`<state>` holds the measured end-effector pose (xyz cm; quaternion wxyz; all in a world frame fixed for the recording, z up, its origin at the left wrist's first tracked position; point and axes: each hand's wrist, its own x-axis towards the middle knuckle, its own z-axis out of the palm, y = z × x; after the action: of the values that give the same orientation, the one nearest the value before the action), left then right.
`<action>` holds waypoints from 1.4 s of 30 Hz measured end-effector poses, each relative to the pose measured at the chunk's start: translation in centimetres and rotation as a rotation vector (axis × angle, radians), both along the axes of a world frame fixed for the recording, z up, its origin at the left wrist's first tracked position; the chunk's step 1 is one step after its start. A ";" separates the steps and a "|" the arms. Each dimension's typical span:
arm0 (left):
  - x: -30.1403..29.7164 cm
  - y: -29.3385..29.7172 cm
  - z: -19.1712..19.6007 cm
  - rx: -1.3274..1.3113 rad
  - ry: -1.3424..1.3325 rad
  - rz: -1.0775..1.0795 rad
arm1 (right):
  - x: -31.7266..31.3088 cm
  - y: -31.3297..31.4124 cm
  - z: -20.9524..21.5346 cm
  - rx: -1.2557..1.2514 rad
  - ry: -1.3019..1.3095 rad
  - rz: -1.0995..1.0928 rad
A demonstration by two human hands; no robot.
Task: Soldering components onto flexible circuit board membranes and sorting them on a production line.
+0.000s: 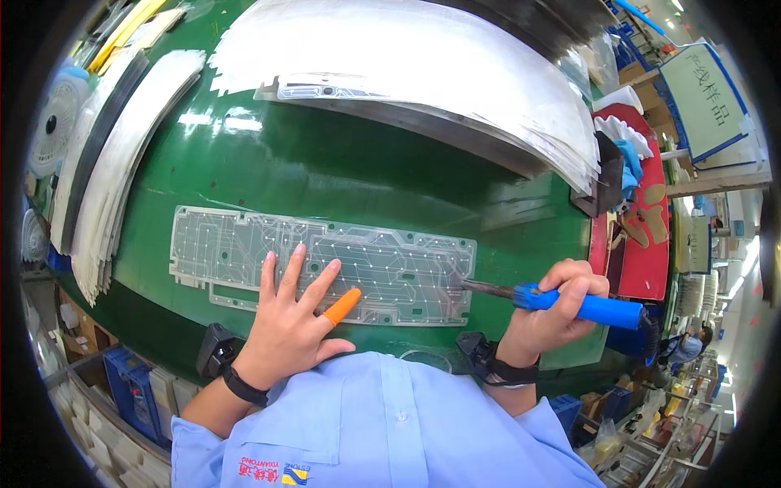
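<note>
Left hand (289, 329), fingers spread, is resting on the circuit sheet (362, 267), green table (325, 167) beneath; right hand (561, 315), fingers curled, is gripping the blue-handled tool (529, 298). Any tip (478, 285) slip could be scarring traces (407, 264).

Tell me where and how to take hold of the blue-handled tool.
Best by the thick blue handle, probably from the person's right, where the right hand grips it: it is long, rounded and lies beyond the right edge of the patterned sheet, while the thin dark shaft points left toward that sheet.
</note>
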<state>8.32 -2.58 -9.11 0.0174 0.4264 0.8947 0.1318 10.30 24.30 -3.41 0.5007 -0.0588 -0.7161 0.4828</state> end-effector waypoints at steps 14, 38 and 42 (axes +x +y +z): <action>-2.4 8.6 2.1 0.075 -0.158 -0.189 | 0.4 1.8 -0.3 0.012 0.027 -0.049; -5.3 6.1 2.4 -0.021 0.064 -0.295 | 3.0 4.7 0.1 -0.010 0.110 -0.214; -11.2 7.6 6.8 0.359 0.424 -0.212 | 3.8 4.8 0.3 -0.011 0.129 -0.244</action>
<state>-2.89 5.04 -2.35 -0.2321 0.5316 0.7913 0.1935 14.06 29.12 -3.09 0.6002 -0.1170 -0.6674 0.4250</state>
